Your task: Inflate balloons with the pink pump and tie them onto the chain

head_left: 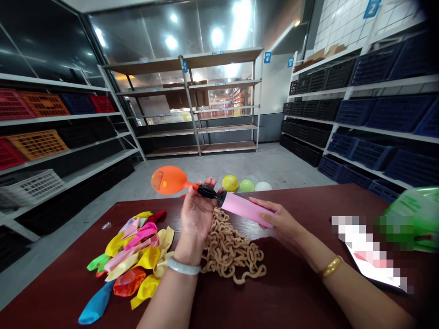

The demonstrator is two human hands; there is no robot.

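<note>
Pink pump (pixel 245 208) is held in the air just above the middle of the dark red bench (pixel 291 283), between the two hands. Its long axis lies nearly level, running from lower right to upper left in the view, and its black nozzle (pixel 207 192) points left and slightly away from the person. An orange balloon (pixel 169 179), partly blown up, sits on the nozzle tip and carries the same line further, its rounded end facing left beyond the bench's far edge. The left hand (pixel 197 212), palm toward the camera, has its grip closed around the nozzle where the balloon's neck meets it. The right hand (pixel 279 219) wraps its grip around the rear of the pink barrel from below and behind. A pale bracelet (pixel 183 267) circles the left wrist and a gold bangle (pixel 331 266) the right. Under the pump lies a heap of tan looped cord (pixel 229 249), and to its left a pile of flat balloons (pixel 133 256) in many colours. On the floor past the bench rest a yellow balloon (pixel 230 183), a green balloon (pixel 247 185) and a white balloon (pixel 263 186), side by side. A green bag (pixel 411 214) sits at the bench's right edge.
</note>
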